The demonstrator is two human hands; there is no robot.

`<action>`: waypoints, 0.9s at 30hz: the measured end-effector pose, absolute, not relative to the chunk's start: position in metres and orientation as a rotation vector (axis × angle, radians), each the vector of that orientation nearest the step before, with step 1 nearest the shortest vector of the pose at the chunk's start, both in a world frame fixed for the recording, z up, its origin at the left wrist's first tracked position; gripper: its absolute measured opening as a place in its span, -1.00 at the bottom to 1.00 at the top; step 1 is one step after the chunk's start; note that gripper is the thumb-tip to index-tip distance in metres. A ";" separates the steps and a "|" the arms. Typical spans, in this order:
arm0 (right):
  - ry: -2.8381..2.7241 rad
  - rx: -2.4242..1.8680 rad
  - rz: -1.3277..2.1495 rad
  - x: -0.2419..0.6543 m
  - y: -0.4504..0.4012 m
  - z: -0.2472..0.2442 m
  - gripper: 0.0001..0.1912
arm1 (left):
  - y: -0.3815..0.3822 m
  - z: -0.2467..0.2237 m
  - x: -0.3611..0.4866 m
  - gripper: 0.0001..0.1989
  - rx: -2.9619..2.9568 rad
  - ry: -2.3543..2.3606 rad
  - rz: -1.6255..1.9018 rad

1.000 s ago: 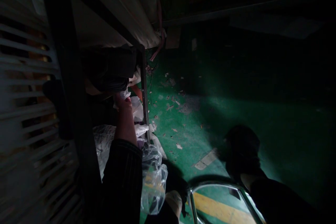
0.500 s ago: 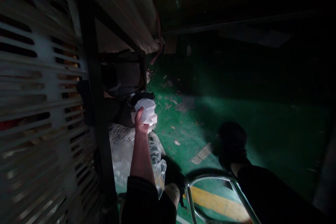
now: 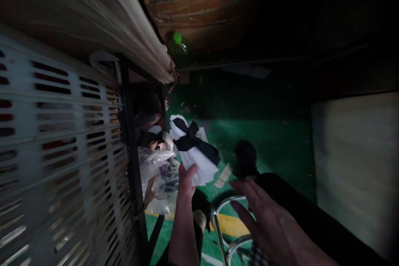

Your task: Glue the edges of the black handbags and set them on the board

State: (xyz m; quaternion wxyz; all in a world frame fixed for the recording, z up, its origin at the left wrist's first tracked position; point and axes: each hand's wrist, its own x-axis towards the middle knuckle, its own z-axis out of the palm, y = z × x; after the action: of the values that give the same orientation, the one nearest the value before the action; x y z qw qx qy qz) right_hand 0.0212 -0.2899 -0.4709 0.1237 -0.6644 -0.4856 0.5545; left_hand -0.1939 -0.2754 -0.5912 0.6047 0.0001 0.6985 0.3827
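My left hand (image 3: 187, 182) grips the near end of a bundle of white sheets (image 3: 202, 168), thumb on top. The bundle is a thick stack, paper or cloth I cannot tell, tied round with a black strip (image 3: 187, 140) knotted on the upper side. It is held tilted above the green floor. My right hand (image 3: 274, 222) is at lower right, somewhat blurred, palm down with thumb and fingers apart. It holds nothing and is clear of the bundle. Below my left hand's side lies a clear plastic bag (image 3: 160, 199) with dark and brown scraps in it.
A white slatted plastic crate (image 3: 21, 141) fills the left beside a dark metal frame (image 3: 132, 145). A metal-framed stool (image 3: 222, 241) stands below. A cardboard box (image 3: 205, 14) and a green-capped bottle (image 3: 177, 38) are ahead. A pale panel (image 3: 355, 149) stands right.
My left hand has lifted the white bundle from beside the frame toward me, and its black tie now shows. My right hand has come into view. The camera view has shifted.
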 end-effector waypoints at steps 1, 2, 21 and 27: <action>-1.310 -1.977 1.632 0.021 -0.275 -0.462 -0.61 | -0.278 -0.574 -0.183 -0.39 0.035 1.597 0.863; -1.184 -2.016 1.648 0.023 -0.260 -0.457 -0.54 | -0.279 -0.555 -0.173 -0.38 0.070 1.577 0.848; -0.494 -1.317 2.008 0.019 -0.218 -0.352 -0.42 | -0.279 -0.310 -0.130 -0.39 0.731 1.708 0.340; -0.697 -1.431 1.846 0.012 -0.198 -0.257 -0.57 | -0.240 -0.222 -0.139 -0.05 0.415 1.798 0.453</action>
State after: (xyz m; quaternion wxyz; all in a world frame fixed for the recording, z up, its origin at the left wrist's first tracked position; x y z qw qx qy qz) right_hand 0.0115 -0.1976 -0.2567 0.3448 -0.5510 -0.2685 0.7110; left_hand -0.1387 -0.2400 -0.2215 0.5816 0.1777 0.7698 0.1939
